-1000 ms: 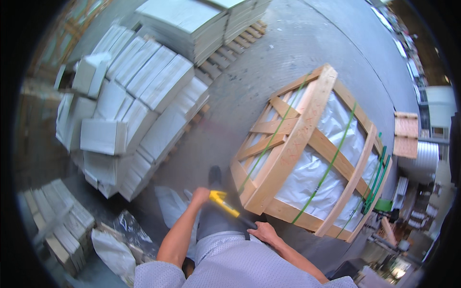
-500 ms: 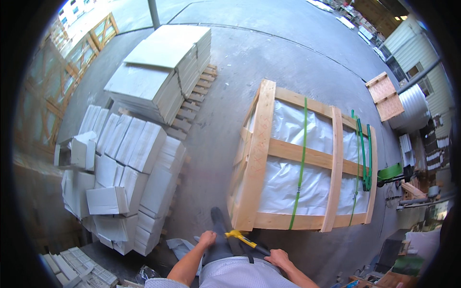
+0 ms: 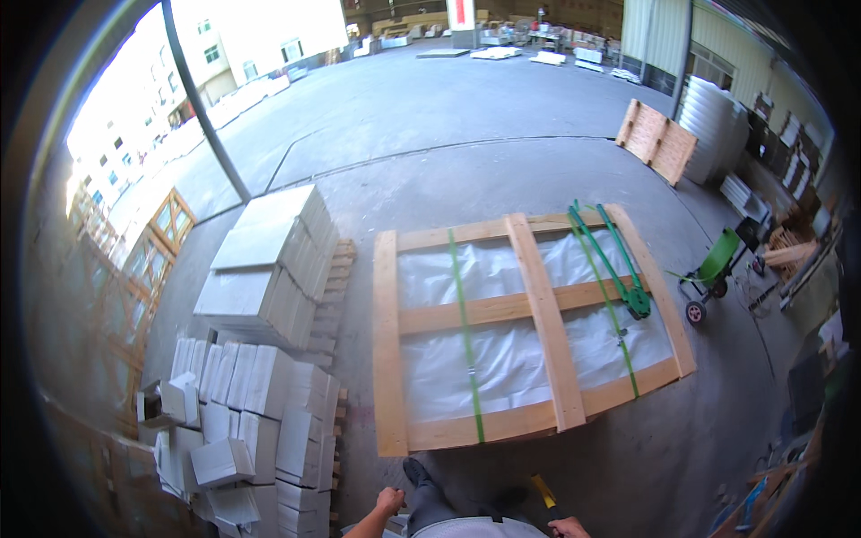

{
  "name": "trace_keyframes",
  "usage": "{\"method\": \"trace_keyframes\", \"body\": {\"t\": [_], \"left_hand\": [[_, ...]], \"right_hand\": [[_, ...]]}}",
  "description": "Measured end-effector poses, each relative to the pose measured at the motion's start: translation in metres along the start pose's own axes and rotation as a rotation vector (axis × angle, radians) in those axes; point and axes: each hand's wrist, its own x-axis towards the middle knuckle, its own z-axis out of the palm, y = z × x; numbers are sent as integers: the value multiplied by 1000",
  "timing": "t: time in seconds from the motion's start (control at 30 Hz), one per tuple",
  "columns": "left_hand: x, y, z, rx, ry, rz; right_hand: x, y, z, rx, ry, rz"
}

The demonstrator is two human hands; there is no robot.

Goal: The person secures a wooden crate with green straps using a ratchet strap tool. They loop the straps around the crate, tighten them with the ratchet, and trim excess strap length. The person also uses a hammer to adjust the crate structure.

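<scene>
Since half a second ago my view has lifted, so the big pale wooden crate frame (image 3: 529,327) now lies squarely ahead of me, its far edge and the yard beyond in sight, and my hands have slid to the very near edge. This crate holds flat goods wrapped in clear plastic sheet (image 3: 502,359). I judge the strapping partly done: one green strap (image 3: 465,336) runs near to far on the left, another is on the right, where a green strapping tool (image 3: 628,287) rests on the slats. To my left a white stack of slabs on a pallet (image 3: 269,269) sits beyond smaller white boxes (image 3: 251,412). A green hand trolley (image 3: 713,273) stands right of the crate. My left hand (image 3: 388,500) looks loosely closed on nothing. My right hand (image 3: 567,527) is nearly cut off; a yellow-handled tool (image 3: 543,491) lies just beside it, but I cannot tell if it grips it.
</scene>
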Motion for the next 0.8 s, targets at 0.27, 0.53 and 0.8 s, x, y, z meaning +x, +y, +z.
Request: {"method": "trace_keyframes", "body": {"t": [0.27,0.53,0.8], "left_hand": [[-46,162,100,234,-71,344],[-95,330,208,529,-217,573],[-100,485,359,531,-301,902]], "right_hand": [[11,120,-105,481,88,107],[13,229,-99,991,178,276],[16,229,-129,1188,137,396]]}}
